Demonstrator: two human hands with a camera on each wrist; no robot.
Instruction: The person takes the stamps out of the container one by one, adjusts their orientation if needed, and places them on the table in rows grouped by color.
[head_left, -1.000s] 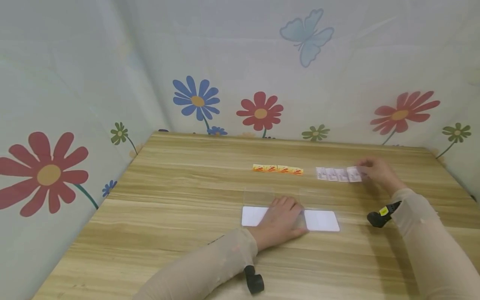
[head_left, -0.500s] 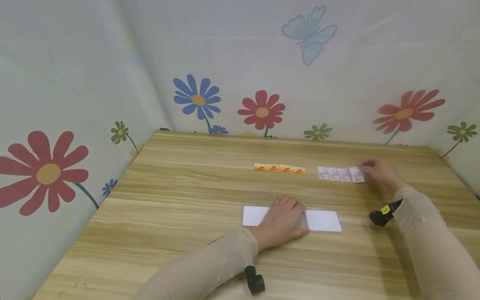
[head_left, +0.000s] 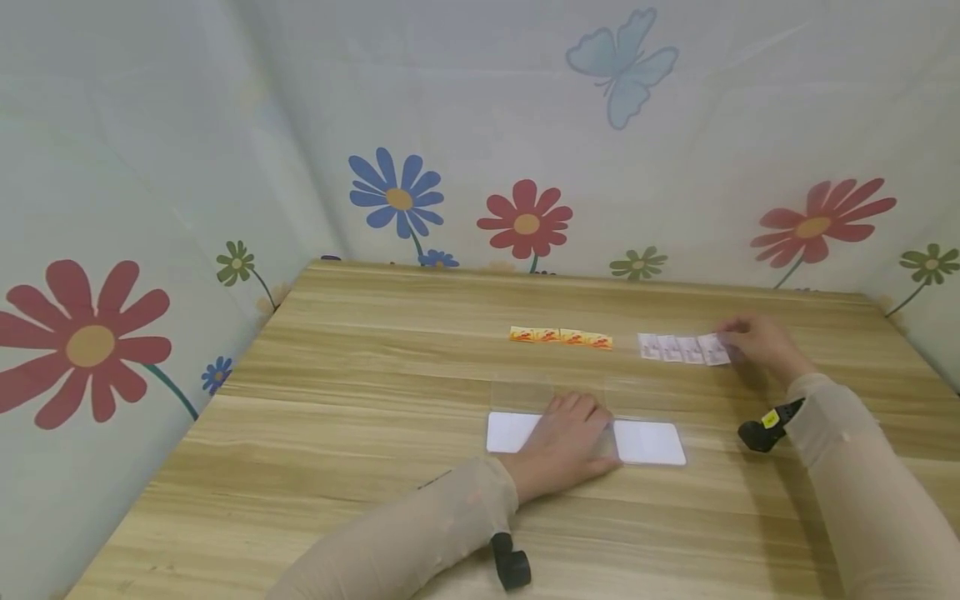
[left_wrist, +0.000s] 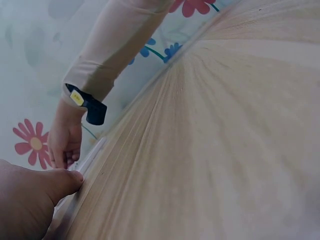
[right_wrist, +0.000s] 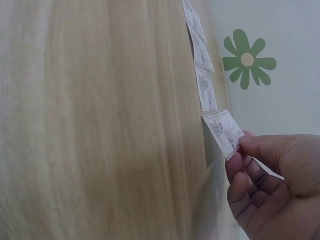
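Observation:
My right hand (head_left: 761, 346) pinches the right end stamp (right_wrist: 225, 132) of a pale purple row between thumb and fingers. That stamp is tilted up off the table, and the other purple stamps (head_left: 670, 348) line up to its left. My left hand (head_left: 562, 442) rests across the middle of two white rectangles, the left one (head_left: 512, 432) and the right one (head_left: 649, 442). Its thumb (left_wrist: 65, 182) touches the edge of the white piece in the left wrist view. Clear flaps (head_left: 637, 398) lie behind the rectangles; the part under the palm is hidden.
A row of yellow and red stamps (head_left: 561, 337) lies left of the purple ones, towards the back of the wooden table (head_left: 360, 358). A white curtain (head_left: 465, 100) printed with flowers and a butterfly hangs close behind the table's back edge.
The whole view has shifted slightly. My right hand keeps its pinch on the end stamp, which looks a little more tilted; my left hand stays in place.

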